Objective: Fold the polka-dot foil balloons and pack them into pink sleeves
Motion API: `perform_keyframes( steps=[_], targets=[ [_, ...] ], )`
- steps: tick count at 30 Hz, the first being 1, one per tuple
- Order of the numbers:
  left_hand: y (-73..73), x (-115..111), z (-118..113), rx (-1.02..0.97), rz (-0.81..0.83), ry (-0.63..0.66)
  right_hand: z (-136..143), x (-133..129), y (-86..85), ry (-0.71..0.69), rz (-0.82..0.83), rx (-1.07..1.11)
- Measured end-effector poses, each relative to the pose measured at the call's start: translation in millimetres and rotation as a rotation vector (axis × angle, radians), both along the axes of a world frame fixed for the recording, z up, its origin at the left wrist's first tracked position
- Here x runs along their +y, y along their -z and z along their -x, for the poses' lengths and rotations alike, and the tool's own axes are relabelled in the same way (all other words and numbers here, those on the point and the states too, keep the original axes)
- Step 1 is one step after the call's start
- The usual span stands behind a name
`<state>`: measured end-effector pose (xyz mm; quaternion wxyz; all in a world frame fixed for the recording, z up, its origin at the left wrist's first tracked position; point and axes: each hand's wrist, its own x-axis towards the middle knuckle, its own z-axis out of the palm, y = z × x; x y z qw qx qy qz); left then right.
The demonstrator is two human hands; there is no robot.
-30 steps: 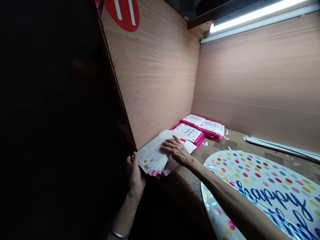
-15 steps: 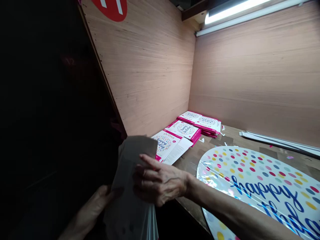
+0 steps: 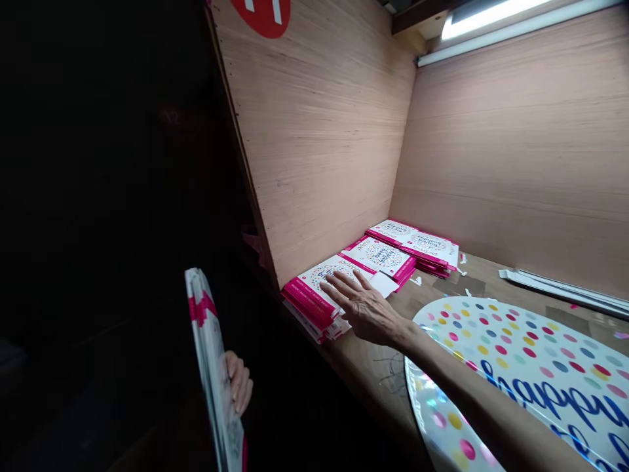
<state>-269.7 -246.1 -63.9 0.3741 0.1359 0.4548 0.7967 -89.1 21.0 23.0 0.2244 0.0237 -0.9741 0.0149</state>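
Note:
My left hand (image 3: 240, 382) is wrapped round a bundle of flat white-and-pink printed packets (image 3: 209, 354), held on edge off the table's side in the dark. Only its fingers show; the rest is behind the bundle. My right hand (image 3: 366, 308) is open with fingers spread, over the nearest stack of "happy birthday" packets (image 3: 314, 298). Whether its fingertips touch the top packet I cannot tell. Under the right forearm lies a large oval sheet (image 3: 521, 334) with coloured dots and blue lettering, wrapped in shiny clear film.
More packet stacks (image 3: 432, 252) run along the left wooden panel (image 3: 324, 144) to the back corner. White strips (image 3: 565, 292) lie by the back panel. Paper scraps (image 3: 466, 293) dot the tabletop (image 3: 363, 360). A tube light (image 3: 491, 16) shines above.
My right hand has left the bundle and moved over the near stack, fingers spreading. My left hand has turned the bundle on edge. The view has swung left.

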Motion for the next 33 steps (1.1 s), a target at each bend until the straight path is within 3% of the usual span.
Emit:
perform_keyframes(
  steps=[4, 6, 9, 14, 16, 19, 23, 25, 30, 33],
  targets=[
    [16.1, 16, 10, 0.051, -0.117, 0.453, 13, 15, 20.1, -0.060, 0.074, -0.163],
    [22.8, 20, 12, 0.059, -0.150, 0.590, 16, 17, 24.1, -0.109, 0.099, -0.119],
    [32.5, 18, 13, -0.020, -0.078, 0.579, 17, 20, 28.8, -0.187, 0.102, -0.003],
    [43.3, 11, 11, -0.199, 0.106, 0.358, 15, 27, 37.6, -0.279, 0.136, 0.113],
    [43.7, 11, 8, -0.164, 0.092, 0.388, 15, 30, 34.5, -0.245, 0.210, 0.178],
    [42.0, 13, 4, -0.074, -0.024, 0.547, 15, 38, 15.2, -0.118, 0.369, 0.338],
    [41.1, 16, 2, -0.040, -0.111, 0.531, 17, 52, -20.3, -0.018, 0.448, 0.475],
    [41.1, 17, 3, -0.051, -0.102, 0.571, 19, 54, -27.4, -0.029, 0.406, 0.470],
    [38.8, 19, 2, -0.070, -0.119, 0.670, 22, 38, -2.8, -0.299, 0.202, 0.181],
    [39.4, 18, -3, -0.076, -0.144, 0.674, 23, 27, 11.5, -0.357, 0.189, 0.001]
  ],
)
